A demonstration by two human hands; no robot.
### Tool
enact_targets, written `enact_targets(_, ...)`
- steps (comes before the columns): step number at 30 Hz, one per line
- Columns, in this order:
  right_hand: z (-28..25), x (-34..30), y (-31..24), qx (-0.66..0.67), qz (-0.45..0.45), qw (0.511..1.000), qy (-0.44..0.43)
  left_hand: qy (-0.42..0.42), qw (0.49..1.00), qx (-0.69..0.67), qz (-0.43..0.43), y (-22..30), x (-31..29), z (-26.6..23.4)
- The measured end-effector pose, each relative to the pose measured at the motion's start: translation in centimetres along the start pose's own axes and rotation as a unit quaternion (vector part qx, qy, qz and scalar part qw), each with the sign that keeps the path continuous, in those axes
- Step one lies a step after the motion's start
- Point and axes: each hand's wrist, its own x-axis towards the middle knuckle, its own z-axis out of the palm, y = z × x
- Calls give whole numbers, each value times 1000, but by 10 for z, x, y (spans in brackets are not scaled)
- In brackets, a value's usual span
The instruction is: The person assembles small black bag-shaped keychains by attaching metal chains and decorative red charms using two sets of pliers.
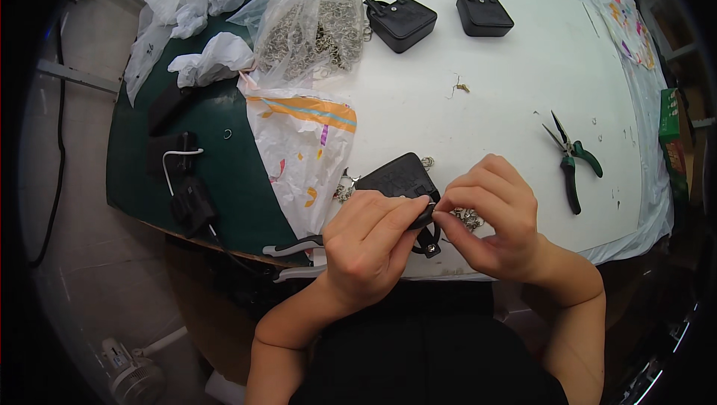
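Observation:
My left hand [373, 244] is closed around a small black handbag [399, 175], which lies tilted near the table's front edge. The handbag's handle shows below the fingers, and part of its body is hidden behind them. Close against the same end of the bag, my right hand [493, 218] pinches thumb and forefinger together. Whatever sits between those fingertips is too small to make out. A small pile of metal rings or clasps [468, 218] lies partly under my right hand. More metal pieces [344, 187] rest left of the bag.
Two black mini handbags [403, 23] [485, 15] stand at the back. Needle-nose pliers [571, 159] lie open on the right. A clear bag of metal rings [310, 32] stands back left. A grey-handled tool [295, 247] lies by my left wrist, and black devices with cables [183, 170] sit left.

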Motion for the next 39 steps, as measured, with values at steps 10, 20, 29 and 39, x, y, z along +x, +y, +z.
enact_targets(10, 2, -5, 1, 93, 96, 991, -23, 21, 998, 34, 41, -3, -6, 7)
enact_targets(20, -7, -3, 2, -118, -90, 988, -30, -242, 937, 216, -128, -2, -43, -79)
enact_targets(29, -21, -3, -11, -132, -131, 981, -63, -194, 955, 226, -20, -20, -70, -93)
enact_targets(39, -19, -9, -19, -106, -151, 979, -89, -243, 956, 163, -37, 6, -17, -101)
